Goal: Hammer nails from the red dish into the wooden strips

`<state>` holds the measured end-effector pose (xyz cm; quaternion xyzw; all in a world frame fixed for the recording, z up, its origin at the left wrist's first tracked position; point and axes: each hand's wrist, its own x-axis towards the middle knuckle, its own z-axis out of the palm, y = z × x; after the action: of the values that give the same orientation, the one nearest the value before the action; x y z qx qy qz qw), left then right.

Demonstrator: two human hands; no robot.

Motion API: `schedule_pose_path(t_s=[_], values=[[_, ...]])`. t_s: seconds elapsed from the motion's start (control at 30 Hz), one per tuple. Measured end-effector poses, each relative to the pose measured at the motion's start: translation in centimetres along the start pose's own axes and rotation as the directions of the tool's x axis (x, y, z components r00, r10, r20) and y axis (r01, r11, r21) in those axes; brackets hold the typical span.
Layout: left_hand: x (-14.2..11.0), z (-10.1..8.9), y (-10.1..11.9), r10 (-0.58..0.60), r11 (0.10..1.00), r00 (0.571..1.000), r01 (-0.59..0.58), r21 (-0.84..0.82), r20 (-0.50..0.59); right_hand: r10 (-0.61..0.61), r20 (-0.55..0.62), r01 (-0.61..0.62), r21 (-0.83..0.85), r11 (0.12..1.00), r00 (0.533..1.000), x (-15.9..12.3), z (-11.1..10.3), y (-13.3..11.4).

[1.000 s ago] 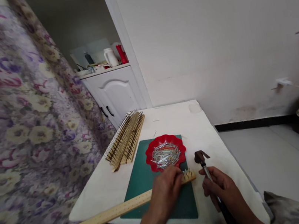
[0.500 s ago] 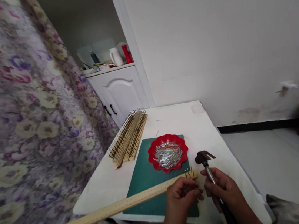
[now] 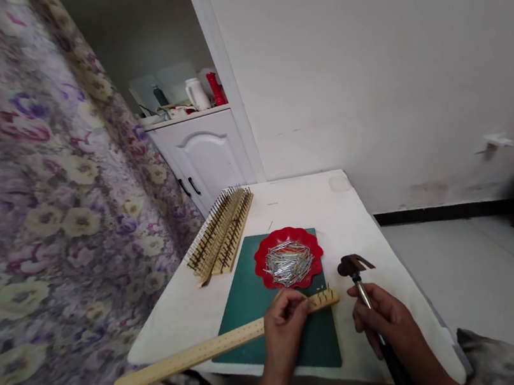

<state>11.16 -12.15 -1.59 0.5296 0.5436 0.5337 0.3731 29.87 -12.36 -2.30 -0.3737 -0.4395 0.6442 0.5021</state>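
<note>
My right hand is wrapped around a claw hammer, its head upward and its black grip pointing down toward me. Over the long pale wooden strip, my left hand pinches a thin nail, mostly hidden by the fingers. Several nails stand upright in the strip's right end, just beyond those fingertips. Rows of small marks run along the rest of the wood. Behind the left hand, a red scalloped dish holds a heap of loose silver nails.
A green cutting mat lies under dish and strip on the white-covered table. Nail-studded strips are piled at the back left. A floral curtain hangs to the left; a white wall rises behind.
My left hand has moved left and away from me, from beside the hammer to the strip near its standing nails. The hammer has shifted slightly right, still in my right hand.
</note>
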Motion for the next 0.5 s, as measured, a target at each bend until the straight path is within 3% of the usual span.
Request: schedule_pose_path(t_s=[0.17, 0.5], values=[[1.8, -0.5, -0.8, 0.108, 0.949, 0.99, -0.129, 0.288, 0.088, 0.008, 0.004, -0.008, -0.018, 1.0, 1.0, -0.1, -0.1, -0.1], [1.8, -0.1, -1.8, 0.168, 0.89, 0.974, -0.215, 0.401, 0.151, 0.046, 0.021, -0.045, -0.041, 0.998, 0.999, -0.1, 0.2, 0.4]])
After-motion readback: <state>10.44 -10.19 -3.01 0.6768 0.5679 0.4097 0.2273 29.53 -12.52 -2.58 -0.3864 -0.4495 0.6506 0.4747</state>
